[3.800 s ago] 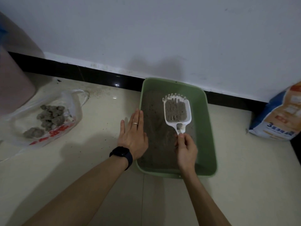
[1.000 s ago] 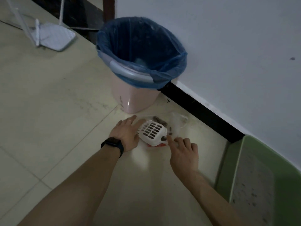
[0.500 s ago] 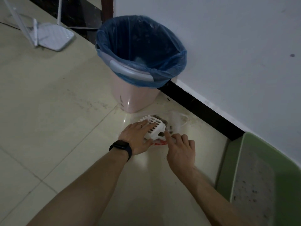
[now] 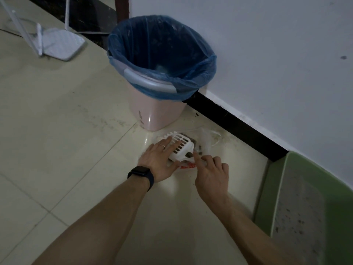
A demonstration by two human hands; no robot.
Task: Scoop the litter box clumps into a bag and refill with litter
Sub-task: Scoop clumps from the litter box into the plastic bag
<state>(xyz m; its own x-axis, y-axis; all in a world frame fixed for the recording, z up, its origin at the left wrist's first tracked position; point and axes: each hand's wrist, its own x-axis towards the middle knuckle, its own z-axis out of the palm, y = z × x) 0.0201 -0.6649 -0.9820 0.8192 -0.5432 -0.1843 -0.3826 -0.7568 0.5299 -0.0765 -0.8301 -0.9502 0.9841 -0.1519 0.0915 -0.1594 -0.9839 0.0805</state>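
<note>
A white slotted scoop (image 4: pixel 181 148) lies turned over on a thin clear plastic bag (image 4: pixel 205 139) on the floor, with dark litter clumps (image 4: pixel 198 149) showing beside it in the bag. My left hand (image 4: pixel 159 159) lies flat with straight fingers on the scoop's back. My right hand (image 4: pixel 211 174) grips the scoop's handle, which is hidden under its fingers, with the forefinger stretched along it. The green litter box (image 4: pixel 282 169) with grey litter (image 4: pixel 298 213) sits at the lower right.
A pink bin (image 4: pixel 156 113) lined with a blue bag (image 4: pixel 160 54) stands just behind the plastic bag, against the white wall. A white router (image 4: pixel 59 44) with antennas lies at the far left. A black skirting strip (image 4: pixel 235 125) runs along the wall.
The scoop went from the litter box to the bag and was turned over. In the last second my left hand slid from beside the scoop onto its back.
</note>
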